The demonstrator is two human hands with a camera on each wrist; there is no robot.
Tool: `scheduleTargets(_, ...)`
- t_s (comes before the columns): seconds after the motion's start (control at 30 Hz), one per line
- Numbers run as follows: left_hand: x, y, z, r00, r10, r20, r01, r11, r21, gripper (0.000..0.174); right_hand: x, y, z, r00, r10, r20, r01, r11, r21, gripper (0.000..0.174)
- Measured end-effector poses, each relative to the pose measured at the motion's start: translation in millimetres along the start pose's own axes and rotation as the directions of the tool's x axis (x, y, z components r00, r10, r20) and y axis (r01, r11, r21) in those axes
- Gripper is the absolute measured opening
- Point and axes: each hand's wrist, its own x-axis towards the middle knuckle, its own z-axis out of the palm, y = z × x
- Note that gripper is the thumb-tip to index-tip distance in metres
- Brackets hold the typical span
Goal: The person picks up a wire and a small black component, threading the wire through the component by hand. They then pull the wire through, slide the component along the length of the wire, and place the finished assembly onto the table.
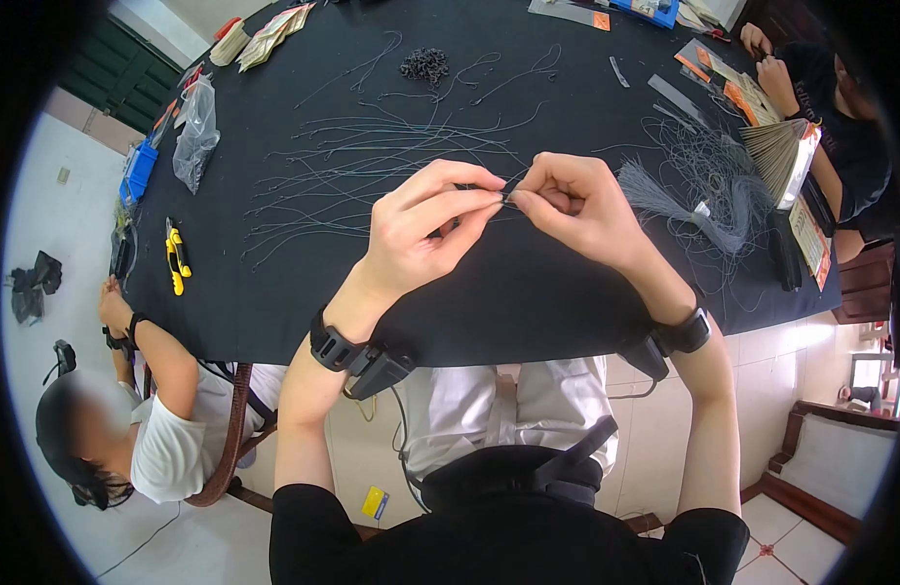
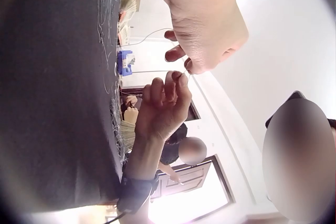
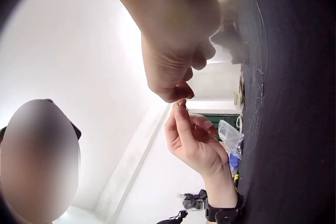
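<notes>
Above the black-covered table, both hands meet fingertip to fingertip. The left hand (image 1: 421,224) pinches a small dark piece on a thin line (image 1: 506,198) between thumb and fingers. Close beside it, the right hand (image 1: 586,210) pinches the same spot with thumb and index finger, its other fingers curled in. In the left wrist view a thin strand (image 2: 152,34) curves away from the fingertips. The fingers cover most of the small piece. Behind the hands, several grey lines with small knobbed ends (image 1: 323,195) lie spread over the black cloth (image 1: 304,312).
A tangled bundle of grey line (image 1: 698,210) lies at the right, near a fanned stack of cards (image 1: 781,161). Farther back is a heap of small dark pieces (image 1: 425,65). Yellow-handled pliers (image 1: 177,258) and a plastic bag (image 1: 195,132) lie at the left. People sit at both sides.
</notes>
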Motion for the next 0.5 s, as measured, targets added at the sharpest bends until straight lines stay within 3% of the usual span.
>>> scheduleTargets(0.5, 2.3, 3.5, 0.0, 1.000, 0.009, 0.007, -0.009, 1.000, 0.010, 0.013, -0.5, -0.4, 0.1, 1.000, -0.013, 0.004, 0.013, 1.000, 0.018, 0.012)
